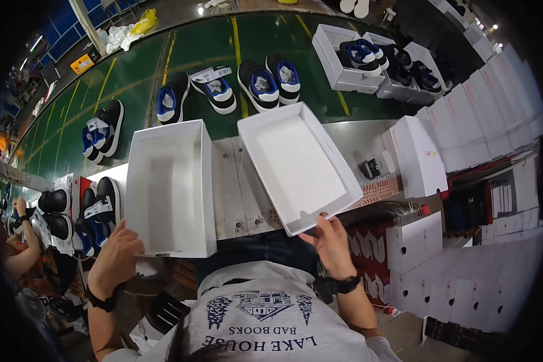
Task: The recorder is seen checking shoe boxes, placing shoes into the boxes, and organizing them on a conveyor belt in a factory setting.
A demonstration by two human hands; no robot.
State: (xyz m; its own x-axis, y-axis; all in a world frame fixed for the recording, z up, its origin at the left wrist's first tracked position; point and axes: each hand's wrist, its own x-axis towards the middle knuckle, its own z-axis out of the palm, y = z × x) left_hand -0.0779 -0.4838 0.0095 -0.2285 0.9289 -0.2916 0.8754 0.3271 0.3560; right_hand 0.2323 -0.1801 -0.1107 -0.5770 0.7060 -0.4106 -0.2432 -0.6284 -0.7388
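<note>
A deep white shoebox (170,187) with nothing in it stands open side up before me. My left hand (119,248) grips its near left corner, fingers curled against the outer wall. To its right a shallow white box lid (298,166) lies hollow side up, turned at a slant. My right hand (332,238) holds the lid's near edge, with the thumb outside and fingertips over the rim. Beyond the box and lid, black sneakers with blue lining and white soles sit on the table, including one pair (268,83) and one shoe with a white paper tag (216,90).
A green table (205,51) with yellow lines stretches away. Open boxes of shoes (353,66) stand at the far right. Rows of white shoeboxes (476,108) are stacked on the right. More sneakers (102,208) lie at left, where another person's arm (27,241) shows.
</note>
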